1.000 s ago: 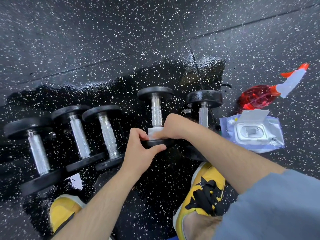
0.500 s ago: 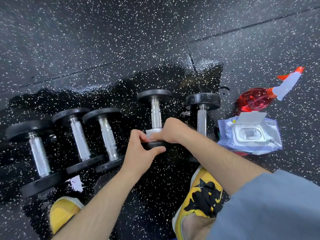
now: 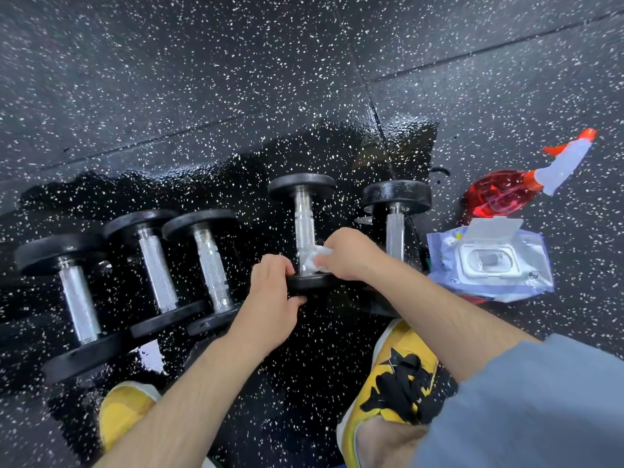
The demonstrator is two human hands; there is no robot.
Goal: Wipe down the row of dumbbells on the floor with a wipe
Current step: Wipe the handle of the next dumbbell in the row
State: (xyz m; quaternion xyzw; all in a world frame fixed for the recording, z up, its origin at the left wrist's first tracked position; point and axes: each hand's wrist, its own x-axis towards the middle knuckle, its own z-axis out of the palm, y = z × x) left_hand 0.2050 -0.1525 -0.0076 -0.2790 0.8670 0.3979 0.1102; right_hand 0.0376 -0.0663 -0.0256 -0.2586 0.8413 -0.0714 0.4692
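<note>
Several black dumbbells with knurled chrome handles lie in a row on the wet speckled floor. My left hand (image 3: 273, 295) grips the near black head of the fourth dumbbell (image 3: 303, 211). My right hand (image 3: 347, 255) holds a crumpled white wipe (image 3: 312, 260) against the lower part of that dumbbell's handle. Three more dumbbells (image 3: 155, 268) lie to the left, and another dumbbell (image 3: 395, 211) lies to the right, partly hidden by my right forearm.
An open pack of wipes (image 3: 486, 261) with its lid flipped up lies on the floor at the right. Behind it lies a red spray bottle (image 3: 506, 190) on its side. My yellow shoes (image 3: 398, 376) stand just in front of the dumbbells. The floor around the row is wet.
My right hand has shifted slightly up the handle with the wipe, which now shows more. My left hand keeps its grip on the near head.
</note>
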